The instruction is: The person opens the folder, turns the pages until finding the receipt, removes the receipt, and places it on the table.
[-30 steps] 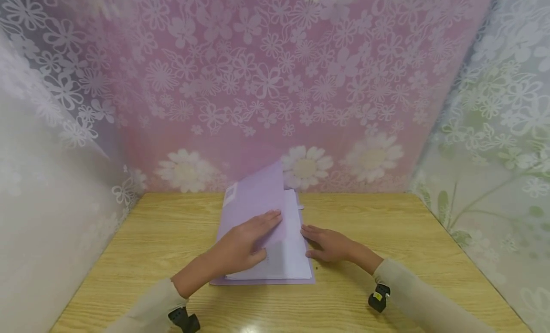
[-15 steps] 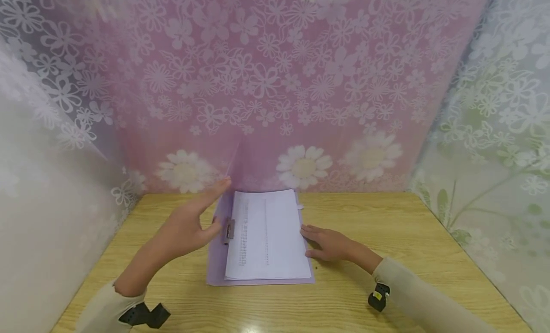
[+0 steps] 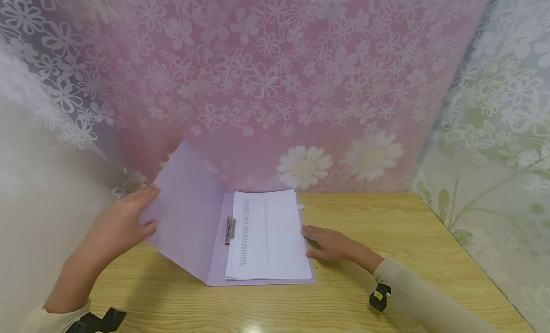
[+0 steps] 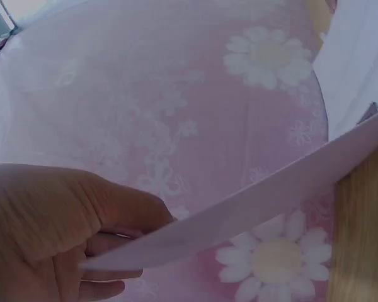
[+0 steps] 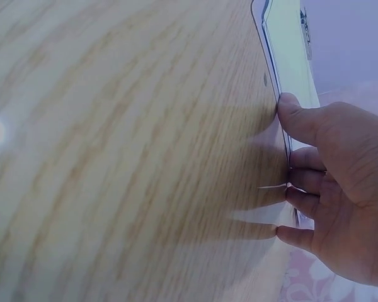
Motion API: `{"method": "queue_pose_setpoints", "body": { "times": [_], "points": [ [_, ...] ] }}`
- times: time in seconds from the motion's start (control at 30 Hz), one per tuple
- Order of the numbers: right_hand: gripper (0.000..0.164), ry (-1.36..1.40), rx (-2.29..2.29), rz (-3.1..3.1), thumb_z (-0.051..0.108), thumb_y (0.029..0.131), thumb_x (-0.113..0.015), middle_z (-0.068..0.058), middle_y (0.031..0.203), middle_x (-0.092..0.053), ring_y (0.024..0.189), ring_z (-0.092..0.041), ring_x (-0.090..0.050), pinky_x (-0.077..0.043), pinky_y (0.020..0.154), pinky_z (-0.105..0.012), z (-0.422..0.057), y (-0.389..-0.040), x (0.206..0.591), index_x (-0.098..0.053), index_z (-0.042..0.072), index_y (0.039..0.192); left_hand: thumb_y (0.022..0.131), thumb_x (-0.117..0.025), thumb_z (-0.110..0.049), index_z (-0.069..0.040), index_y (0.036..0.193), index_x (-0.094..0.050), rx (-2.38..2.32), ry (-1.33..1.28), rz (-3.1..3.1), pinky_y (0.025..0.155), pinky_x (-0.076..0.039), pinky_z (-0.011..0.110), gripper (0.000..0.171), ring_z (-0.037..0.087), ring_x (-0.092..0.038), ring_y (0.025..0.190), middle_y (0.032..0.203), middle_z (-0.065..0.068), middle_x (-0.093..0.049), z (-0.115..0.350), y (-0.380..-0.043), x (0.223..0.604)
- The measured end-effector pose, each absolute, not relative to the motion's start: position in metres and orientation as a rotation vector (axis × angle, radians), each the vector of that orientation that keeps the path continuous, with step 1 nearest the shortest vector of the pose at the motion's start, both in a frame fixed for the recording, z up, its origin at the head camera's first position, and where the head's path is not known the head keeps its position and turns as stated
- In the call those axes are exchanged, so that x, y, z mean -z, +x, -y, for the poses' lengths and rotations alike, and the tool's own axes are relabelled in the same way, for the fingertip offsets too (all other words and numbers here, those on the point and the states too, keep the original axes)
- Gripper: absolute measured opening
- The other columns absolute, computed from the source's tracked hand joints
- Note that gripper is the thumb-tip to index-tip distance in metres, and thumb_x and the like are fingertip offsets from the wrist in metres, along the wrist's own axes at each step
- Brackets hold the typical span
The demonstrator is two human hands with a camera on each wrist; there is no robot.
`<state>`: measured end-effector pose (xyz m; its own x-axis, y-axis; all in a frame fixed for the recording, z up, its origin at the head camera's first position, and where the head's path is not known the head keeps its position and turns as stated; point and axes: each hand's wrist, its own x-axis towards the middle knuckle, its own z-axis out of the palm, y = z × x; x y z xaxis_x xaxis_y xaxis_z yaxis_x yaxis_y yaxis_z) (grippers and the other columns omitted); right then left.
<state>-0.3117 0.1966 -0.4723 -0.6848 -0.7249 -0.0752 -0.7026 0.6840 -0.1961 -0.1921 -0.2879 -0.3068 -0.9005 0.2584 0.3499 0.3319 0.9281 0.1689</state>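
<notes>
A light purple file folder [image 3: 216, 271] lies on the table with its front cover [image 3: 185, 213] raised and leaning left. At the cover's outer edge, my left hand [image 3: 116, 223] pinches it; the left wrist view has the thumb on one face of the cover [image 4: 239, 211] and fingers on the other. White printed sheets [image 3: 279, 232] lie inside, beside a metal clip [image 3: 230, 230] near the spine. My right hand [image 3: 328, 244] rests on the table with fingertips along the folder's right edge, as the right wrist view also shows for this hand [image 5: 346, 176].
The wood-grain table [image 3: 361, 209] ends at a pink flowered backdrop [image 3: 258, 84]. Pale flowered panels rise at the left and right [image 3: 507, 156]. A small tab [image 3: 301, 207] sticks out at the folder's right side, and a dark speck lies near the right thumb.
The folder's cover has swung from over the sheets up and to the left, baring the sheets and clip. My left hand has travelled left with it; the right hand has stayed in place.
</notes>
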Motion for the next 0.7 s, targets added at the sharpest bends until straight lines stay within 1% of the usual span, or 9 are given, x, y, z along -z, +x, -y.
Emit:
{"method": "queue_pose_setpoints", "body": {
  "times": [0.1, 0.2, 0.3, 0.47, 0.7],
  "points": [
    [0.071, -1.16, 0.236, -2.743, 0.041, 0.101, -0.061, -0.022, 0.161, -0.039, 0.149, -0.039, -0.039, -0.039, 0.117, -0.055, -0.196, -0.312, 0.471, -0.041, -0.004, 0.153, 0.077, -0.081, -0.008, 0.013, 0.135, -0.056, 0.171, -0.36, 2.843, 0.103, -0.043, 0.07, 0.067, 0.056, -0.048, 0.132, 0.141, 0.036, -0.054, 0.299, -0.196, 0.317],
    [0.071, -1.157, 0.254, -2.736, 0.04, 0.101, -0.061, -0.023, 0.161, -0.039, 0.149, -0.04, -0.039, -0.039, 0.117, -0.055, -0.196, -0.31, 0.469, -0.041, -0.004, 0.153, 0.073, -0.083, -0.01, 0.014, 0.128, -0.061, 0.088, -0.348, 2.883, 0.1, -0.046, 0.068, 0.064, 0.058, -0.053, 0.126, 0.134, 0.037, -0.058, 0.307, -0.202, 0.332],
    [0.071, -1.15, 0.259, -2.732, 0.041, 0.101, -0.061, -0.023, 0.161, -0.039, 0.149, -0.039, -0.038, -0.038, 0.118, -0.055, -0.195, -0.31, 0.469, -0.041, -0.004, 0.153, 0.073, -0.082, -0.012, 0.014, 0.126, -0.062, 0.132, -0.372, 2.936, 0.1, -0.047, 0.066, 0.063, 0.058, -0.053, 0.125, 0.132, 0.037, -0.06, 0.313, -0.211, 0.35],
    [0.071, -1.14, 0.256, -2.733, 0.041, 0.102, -0.061, -0.022, 0.161, -0.038, 0.149, -0.039, -0.038, -0.037, 0.118, -0.055, -0.195, -0.309, 0.469, -0.04, -0.003, 0.153, 0.076, -0.085, -0.017, 0.015, 0.131, -0.058, 0.325, -0.426, 3.037, 0.104, -0.044, 0.066, 0.069, 0.06, -0.048, 0.13, 0.137, 0.039, -0.055, 0.319, -0.225, 0.385],
    [0.071, -1.157, 0.261, -2.735, 0.041, 0.101, -0.061, -0.022, 0.16, -0.04, 0.148, -0.04, -0.04, -0.039, 0.116, -0.057, -0.196, -0.309, 0.466, -0.042, -0.004, 0.152, 0.077, -0.088, -0.025, 0.013, 0.135, -0.056, 0.554, -0.529, 3.109, 0.108, -0.039, 0.068, 0.076, 0.061, -0.042, 0.135, 0.142, 0.039, -0.05, 0.312, -0.237, 0.429]
  ]
}}
